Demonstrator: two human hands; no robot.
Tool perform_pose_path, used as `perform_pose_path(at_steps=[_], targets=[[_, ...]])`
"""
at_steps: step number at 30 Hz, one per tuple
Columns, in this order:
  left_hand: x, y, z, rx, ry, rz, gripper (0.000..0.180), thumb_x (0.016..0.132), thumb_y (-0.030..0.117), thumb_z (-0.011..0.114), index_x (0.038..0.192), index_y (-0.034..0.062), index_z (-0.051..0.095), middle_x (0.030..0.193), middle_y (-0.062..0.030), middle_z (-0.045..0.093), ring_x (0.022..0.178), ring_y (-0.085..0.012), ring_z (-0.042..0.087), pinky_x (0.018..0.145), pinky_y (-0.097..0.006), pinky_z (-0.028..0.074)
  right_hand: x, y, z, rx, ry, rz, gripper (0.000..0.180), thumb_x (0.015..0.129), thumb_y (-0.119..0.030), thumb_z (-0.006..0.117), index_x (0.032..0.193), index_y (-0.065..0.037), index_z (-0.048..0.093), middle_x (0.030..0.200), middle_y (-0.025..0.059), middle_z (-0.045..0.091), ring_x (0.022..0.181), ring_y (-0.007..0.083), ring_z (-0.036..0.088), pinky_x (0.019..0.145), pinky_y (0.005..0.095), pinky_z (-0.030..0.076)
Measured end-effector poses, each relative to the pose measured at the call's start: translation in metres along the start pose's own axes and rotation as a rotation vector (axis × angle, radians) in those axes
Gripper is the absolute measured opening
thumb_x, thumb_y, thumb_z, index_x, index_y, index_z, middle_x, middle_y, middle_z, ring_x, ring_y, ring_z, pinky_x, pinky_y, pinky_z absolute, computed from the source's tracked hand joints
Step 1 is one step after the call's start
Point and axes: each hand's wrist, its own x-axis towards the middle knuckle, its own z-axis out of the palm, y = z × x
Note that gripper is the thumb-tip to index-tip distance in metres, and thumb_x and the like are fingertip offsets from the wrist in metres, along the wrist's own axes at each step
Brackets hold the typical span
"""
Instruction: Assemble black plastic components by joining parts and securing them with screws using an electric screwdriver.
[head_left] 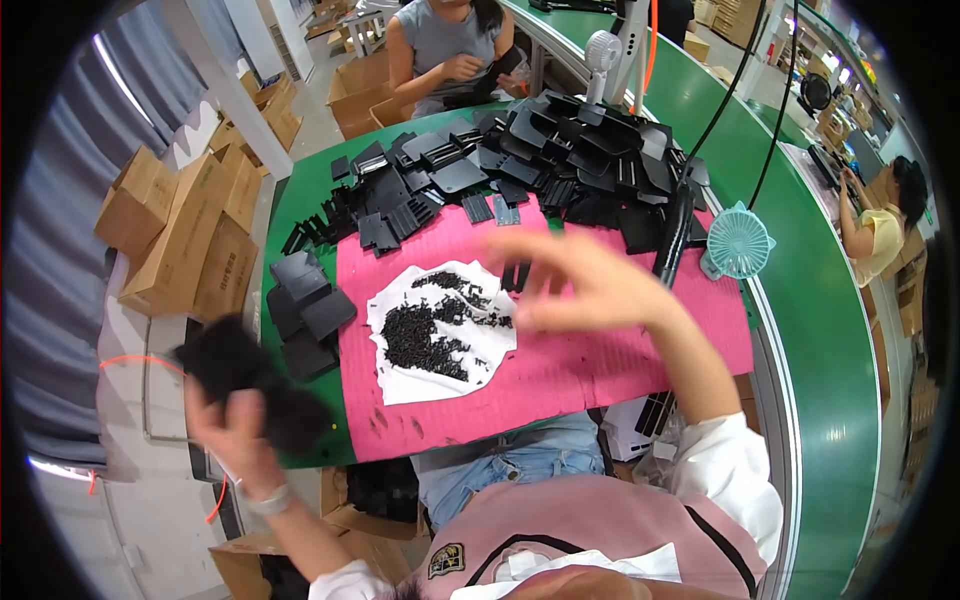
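Note:
At the left edge of the bench, my left hand (235, 440) is closed around a black flat plastic part (262, 385), smeared by motion. My right hand (580, 285) hovers above the pink mat (620, 350), blurred, its fingers apart and nothing visible in its grasp. Close to its fingertips, small black slotted pieces (516, 277) lie on the mat. Just left of it a white cloth (410, 391) is spread out. Many tiny black parts (425, 340), too small to name, are heaped on the cloth.
A large pile of black plastic parts (560, 150) covers the bench's far side. Black plates (308, 300) lie left of the mat. A teal fan (740, 243) and a black flexible tube (676, 235) stand at right. A person (445, 60) sits opposite. Cardboard boxes (180, 230) stand left.

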Motion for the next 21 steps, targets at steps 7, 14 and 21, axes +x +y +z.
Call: perform_pose_path(at_steps=[7, 14, 21], targets=[[-0.149, -0.082, -0.41, 1.621, 0.741, -0.347, 0.054, 0.077, 0.043, 0.07, 0.104, -0.0021, 0.057, 0.095, -0.0233, 0.063, 0.087, -0.0398, 0.059, 0.075, -0.045, 0.046, 0.068, 0.101, -0.133, -1.468, 0.824, 0.154, 0.042, 0.071, -0.009, 0.062, 0.112, -0.007, 0.052, 0.103, 0.0127, 0.058, 0.095, 0.0303, 0.06, 0.076, 0.0412, 0.052], [-0.294, -0.117, -0.497, 1.914, 0.576, -0.559, 0.046, 0.078, 0.027, 0.071, 0.108, -0.005, 0.058, 0.096, -0.0217, 0.064, 0.088, -0.0371, 0.062, 0.079, -0.043, 0.049, 0.069, 0.155, -0.159, -1.432, 0.599, 0.626, 0.032, 0.072, -0.005, 0.061, 0.103, -0.003, 0.055, 0.087, 0.0136, 0.066, 0.082, 0.0311, 0.067, 0.066, 0.0428, 0.054], [-0.073, -0.092, -0.223, 0.621, 0.556, -0.239, 0.028, 0.093, 0.017, 0.056, 0.113, -0.003, 0.058, 0.098, -0.0101, 0.064, 0.087, -0.0173, 0.062, 0.079, -0.029, 0.051, 0.056, 0.069, -0.099, -1.533, 0.955, 0.042, 0.023, 0.075, -0.003, 0.055, 0.097, -0.003, 0.053, 0.075, 0.0131, 0.066, 0.062, 0.0293, 0.066, 0.051, 0.0384, 0.052]])
